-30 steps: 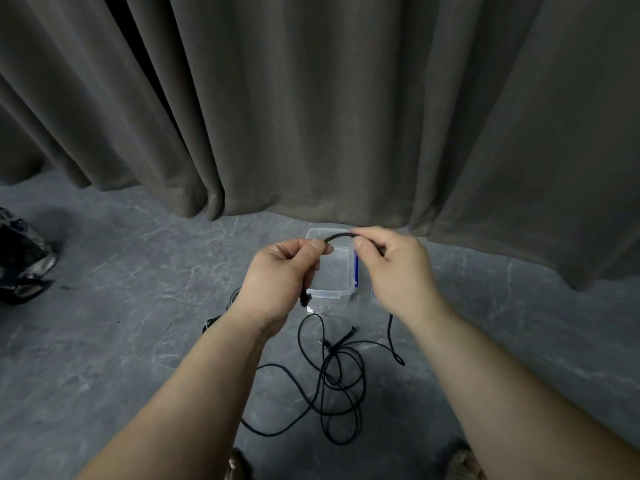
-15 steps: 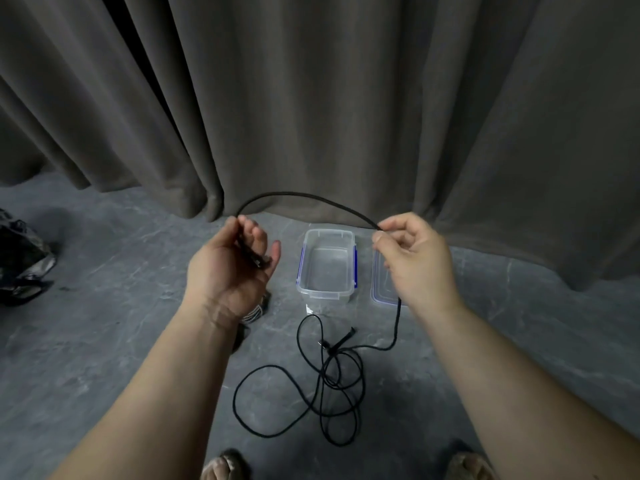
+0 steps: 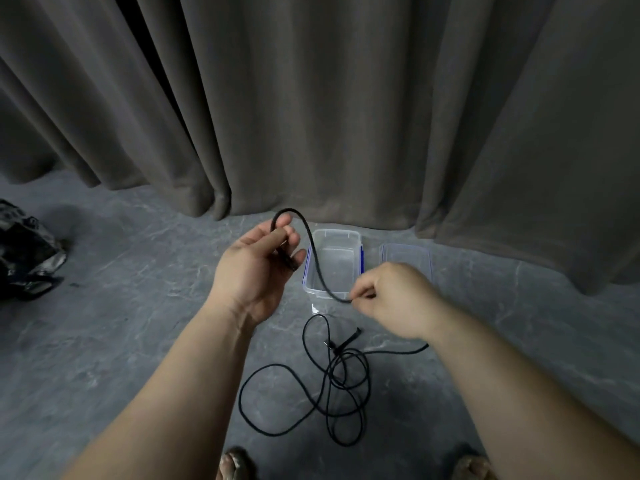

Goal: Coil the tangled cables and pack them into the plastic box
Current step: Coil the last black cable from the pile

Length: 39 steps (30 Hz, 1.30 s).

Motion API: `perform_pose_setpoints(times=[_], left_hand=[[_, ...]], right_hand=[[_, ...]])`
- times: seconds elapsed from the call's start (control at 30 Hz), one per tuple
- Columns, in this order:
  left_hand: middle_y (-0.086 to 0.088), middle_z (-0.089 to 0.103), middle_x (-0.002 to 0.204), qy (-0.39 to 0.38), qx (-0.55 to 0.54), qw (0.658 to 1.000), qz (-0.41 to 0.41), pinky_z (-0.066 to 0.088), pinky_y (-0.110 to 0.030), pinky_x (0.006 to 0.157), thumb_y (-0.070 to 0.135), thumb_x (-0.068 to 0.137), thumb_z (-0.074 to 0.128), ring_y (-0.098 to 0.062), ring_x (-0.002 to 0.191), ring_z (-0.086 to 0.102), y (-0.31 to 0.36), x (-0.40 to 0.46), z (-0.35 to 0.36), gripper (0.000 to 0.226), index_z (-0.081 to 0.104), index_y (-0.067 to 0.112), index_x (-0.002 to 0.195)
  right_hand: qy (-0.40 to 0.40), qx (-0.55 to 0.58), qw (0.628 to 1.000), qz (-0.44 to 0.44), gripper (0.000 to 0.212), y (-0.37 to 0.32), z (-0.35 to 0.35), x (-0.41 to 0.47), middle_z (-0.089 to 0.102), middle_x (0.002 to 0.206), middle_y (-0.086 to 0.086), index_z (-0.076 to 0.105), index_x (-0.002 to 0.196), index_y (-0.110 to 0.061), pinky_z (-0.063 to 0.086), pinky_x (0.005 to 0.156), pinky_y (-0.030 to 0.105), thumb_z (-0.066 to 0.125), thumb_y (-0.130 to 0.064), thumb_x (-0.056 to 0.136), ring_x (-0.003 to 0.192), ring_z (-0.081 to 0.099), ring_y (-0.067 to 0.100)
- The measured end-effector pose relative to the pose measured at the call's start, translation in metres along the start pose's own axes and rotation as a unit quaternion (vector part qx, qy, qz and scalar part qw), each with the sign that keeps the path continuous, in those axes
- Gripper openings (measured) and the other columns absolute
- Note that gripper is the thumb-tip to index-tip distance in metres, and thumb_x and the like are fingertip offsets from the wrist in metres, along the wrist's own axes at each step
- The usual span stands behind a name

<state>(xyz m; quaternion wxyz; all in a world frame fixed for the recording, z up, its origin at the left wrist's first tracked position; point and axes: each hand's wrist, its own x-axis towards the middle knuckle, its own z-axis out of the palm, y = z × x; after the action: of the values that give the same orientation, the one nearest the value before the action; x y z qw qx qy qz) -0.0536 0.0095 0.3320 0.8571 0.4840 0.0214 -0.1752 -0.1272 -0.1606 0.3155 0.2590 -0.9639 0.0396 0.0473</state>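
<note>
A grey marbled floor (image 3: pixel 104 341) runs back to heavy grey-brown curtains (image 3: pixel 346 98). On it lies a black cable (image 3: pixel 332 386) in a loose tangle of loops, just in front of the person's feet, and one end rises off the floor into the hands. The left hand (image 3: pixel 258 268), palm up, curls its fingers round the cable near its plug, from which the cable arches up and dips down to the right hand (image 3: pixel 391 299), which pinches it between thumb and fingertips. Behind the hands stands the clear plastic box (image 3: pixel 334 237) with blue clips, open, its lid (image 3: pixel 407 258) flat on the floor just to its right. Far left sits a dark crumpled bag (image 3: pixel 24 251).
</note>
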Motion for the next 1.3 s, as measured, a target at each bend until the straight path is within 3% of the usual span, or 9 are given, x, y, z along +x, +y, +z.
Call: perform_pose_setpoints(times=[0.2, 0.4, 0.53, 0.67, 0.93, 1.0, 1.13, 1.2, 1.3], left_hand=[[0.001, 0.072, 0.077, 0.006, 0.038, 0.999, -0.007, 0.055, -0.027, 0.078, 0.018, 0.099, 0.047, -0.01, 0.074, 0.069, -0.005, -0.004, 0.006, 0.02, 0.066, 0.012, 0.095], [0.002, 0.04, 0.06, -0.013, 0.028, 0.999, -0.019, 0.035, -0.027, 0.064, 0.013, 0.096, 0.033, -0.011, 0.055, 0.037, -0.008, -0.008, 0.012, 0.031, 0.063, 0.003, 0.094], [-0.002, 0.068, 0.08, -0.074, 0.108, 0.991, -0.017, 0.05, -0.034, 0.085, 0.008, 0.099, 0.039, -0.014, 0.077, 0.066, -0.009, -0.007, 0.007, 0.025, 0.063, 0.005, 0.104], [-0.013, 0.07, 0.102, -0.119, 0.165, 0.978, -0.043, 0.054, -0.031, 0.084, 0.005, 0.098, 0.043, -0.019, 0.087, 0.069, -0.015, -0.01, 0.004, 0.024, 0.065, 0.002, 0.102], [-0.002, 0.047, 0.059, -0.19, 0.156, 0.963, -0.11, 0.043, -0.027, 0.06, 0.02, 0.092, 0.036, -0.014, 0.053, 0.044, -0.017, -0.023, 0.025, 0.038, 0.065, -0.002, 0.104], [-0.002, 0.043, 0.058, -0.189, 0.147, 0.964, -0.114, 0.039, -0.027, 0.059, 0.018, 0.094, 0.031, -0.014, 0.052, 0.041, -0.017, -0.022, 0.027, 0.041, 0.066, -0.003, 0.102], [-0.002, 0.038, 0.056, -0.224, 0.15, 0.956, -0.119, 0.037, -0.027, 0.058, 0.021, 0.086, 0.036, -0.013, 0.05, 0.036, -0.015, -0.027, 0.029, 0.042, 0.07, -0.002, 0.095], [-0.002, 0.035, 0.055, -0.243, 0.145, 0.951, -0.125, 0.038, -0.027, 0.057, 0.026, 0.081, 0.038, -0.012, 0.049, 0.035, -0.014, -0.029, 0.028, 0.044, 0.073, 0.0, 0.087], [-0.001, 0.036, 0.054, -0.253, 0.152, 0.947, -0.126, 0.041, -0.026, 0.057, 0.026, 0.083, 0.037, -0.012, 0.048, 0.036, -0.014, -0.03, 0.025, 0.043, 0.072, 0.0, 0.084]], right_hand=[[-0.102, 0.145, 0.983, -0.038, 0.012, -0.015, -0.014, -0.007, 0.07, 0.075, -0.014, 0.077, 0.087, -0.024, 0.045, 0.066, 0.011, 0.069, -0.016, 0.082, 0.073, 0.063, -0.003], [-0.128, 0.224, 0.965, -0.047, 0.017, -0.018, -0.022, -0.011, 0.066, 0.07, -0.007, 0.075, 0.083, -0.024, 0.043, 0.063, 0.019, 0.068, -0.01, 0.081, 0.062, 0.054, 0.005], [-0.089, 0.321, 0.94, -0.069, 0.021, -0.016, -0.032, -0.012, 0.066, 0.066, -0.008, 0.074, 0.08, -0.02, 0.043, 0.067, 0.016, 0.067, 0.0, 0.082, 0.065, 0.056, 0.002], [-0.046, 0.446, 0.891, -0.068, 0.02, -0.012, -0.037, -0.012, 0.058, 0.048, -0.017, 0.064, 0.083, -0.006, 0.04, 0.049, 0.006, 0.055, 0.011, 0.088, 0.047, 0.053, -0.008], [0.112, 0.462, 0.877, -0.068, 0.02, -0.012, -0.025, -0.002, 0.07, 0.069, -0.004, 0.067, 0.079, -0.016, 0.041, 0.057, 0.006, 0.061, 0.0, 0.089, 0.069, 0.069, 0.001], [0.132, 0.471, 0.87, -0.066, 0.018, -0.013, -0.024, -0.001, 0.069, 0.065, -0.007, 0.067, 0.079, -0.016, 0.045, 0.06, 0.008, 0.061, -0.001, 0.089, 0.068, 0.069, 0.002], [0.126, 0.494, 0.859, -0.057, 0.013, -0.012, -0.018, 0.001, 0.064, 0.06, -0.01, 0.067, 0.083, -0.013, 0.053, 0.083, 0.033, 0.06, -0.006, 0.092, 0.069, 0.068, 0.013], [0.073, 0.508, 0.856, -0.066, 0.011, -0.01, -0.015, 0.001, 0.054, 0.053, -0.01, 0.065, 0.092, -0.004, 0.051, 0.082, 0.044, 0.057, -0.011, 0.094, 0.071, 0.06, 0.024], [-0.005, 0.543, 0.838, -0.061, 0.018, -0.008, -0.014, 0.001, 0.045, 0.052, -0.003, 0.063, 0.091, -0.007, 0.047, 0.075, 0.041, 0.056, -0.024, 0.09, 0.07, 0.054, 0.029]])
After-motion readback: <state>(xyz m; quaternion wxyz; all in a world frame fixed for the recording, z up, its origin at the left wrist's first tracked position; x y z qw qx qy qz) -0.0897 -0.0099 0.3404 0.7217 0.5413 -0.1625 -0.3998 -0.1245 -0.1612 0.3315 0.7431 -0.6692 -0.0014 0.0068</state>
